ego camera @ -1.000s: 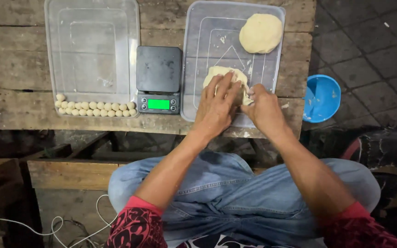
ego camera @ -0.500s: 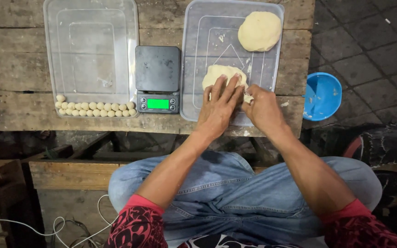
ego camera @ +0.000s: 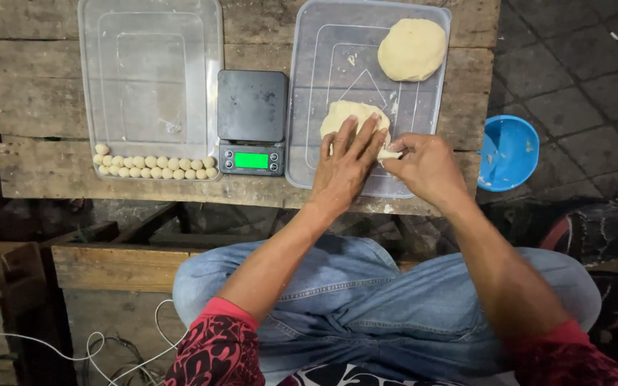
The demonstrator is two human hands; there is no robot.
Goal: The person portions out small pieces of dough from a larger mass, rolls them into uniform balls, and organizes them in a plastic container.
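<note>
A pale lump of dough [ego camera: 348, 114] lies on the right clear plastic tray [ego camera: 309, 93]. My left hand [ego camera: 348, 161] rests flat on its near part, fingers spread, pressing it down. Just right of it, my right hand [ego camera: 423, 168] pinches a small bit of dough at the lump's right edge between thumb and fingers. A second, rounder dough lump [ego camera: 413, 48] sits at the tray's far right corner, untouched.
A black digital scale [ego camera: 252, 118] with a green display stands between the two trays. The left clear tray [ego camera: 151, 71] holds several small dough balls [ego camera: 155, 166] in rows along its near edge. A blue bowl [ego camera: 509, 151] sits on the floor right of the wooden table [ego camera: 30, 107].
My hands have shifted slightly on the near dough lump; my right hand's fingers have closed on a bit at its edge.
</note>
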